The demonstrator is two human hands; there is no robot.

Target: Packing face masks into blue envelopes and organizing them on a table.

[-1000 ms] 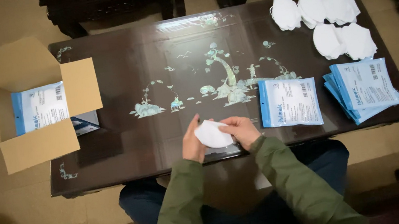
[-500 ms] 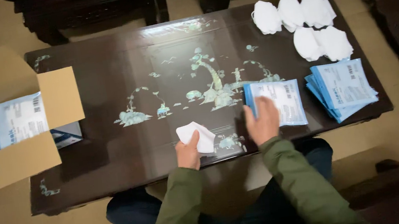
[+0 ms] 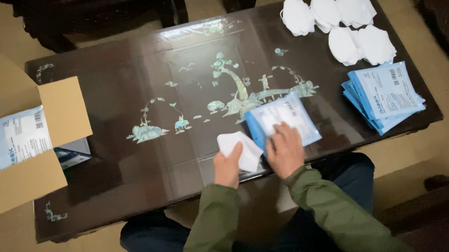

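Note:
My left hand (image 3: 226, 168) holds a folded white face mask (image 3: 239, 149) just above the near edge of the dark lacquered table (image 3: 127, 173). My right hand (image 3: 285, 148) grips a blue and white flat pouch (image 3: 281, 118), which lies tilted on the table beside the mask. The pouch's lower part is hidden under my right hand. Both green sleeves reach in from the bottom of the head view.
An open cardboard box (image 3: 12, 136) with blue and white pouches inside sits at the table's left end. A stack of the same pouches (image 3: 385, 96) lies at the right, with several white masks (image 3: 338, 24) behind it. Dark wooden chairs (image 3: 104, 3) stand beyond the table.
My right hand left the mask, reached right to a pouch on the table and pulled it in beside the mask. My left hand kept the mask.

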